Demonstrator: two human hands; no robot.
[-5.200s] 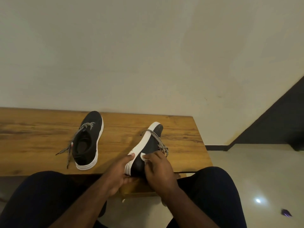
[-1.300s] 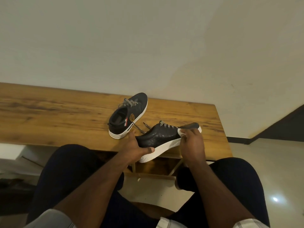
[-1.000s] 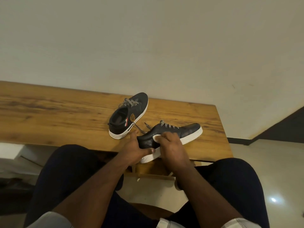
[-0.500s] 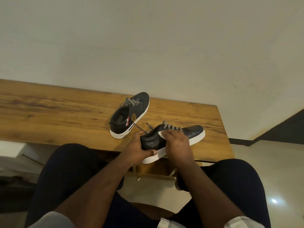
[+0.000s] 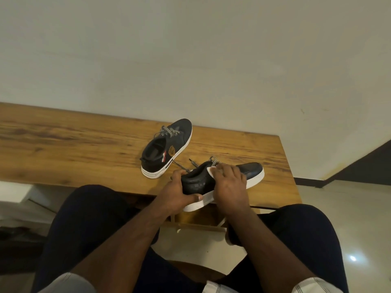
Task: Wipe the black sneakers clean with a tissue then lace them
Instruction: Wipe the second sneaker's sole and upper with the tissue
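Observation:
Two black sneakers with white soles lie on the wooden table (image 5: 74, 149). The near sneaker (image 5: 251, 171) rests at the table's front edge, toe pointing right, its heel gripped by my left hand (image 5: 176, 192). My right hand (image 5: 229, 186) presses a white tissue (image 5: 211, 170) against the shoe's upper near the collar; only a corner of the tissue shows under my fingers. Checked black-and-white laces (image 5: 212, 160) stick out loose behind that hand. The other sneaker (image 5: 167, 148) stands upright farther back and left, with its laces loose.
A plain wall rises just behind the table. The table's right end (image 5: 285, 166) is close to the near sneaker. My knees in dark trousers sit below the front edge, with tiled floor (image 5: 338, 218) to the right.
My right hand with the tissue has swept from the toe back along the near sneaker's side and up to its collar. My left hand has kept its grip on the heel.

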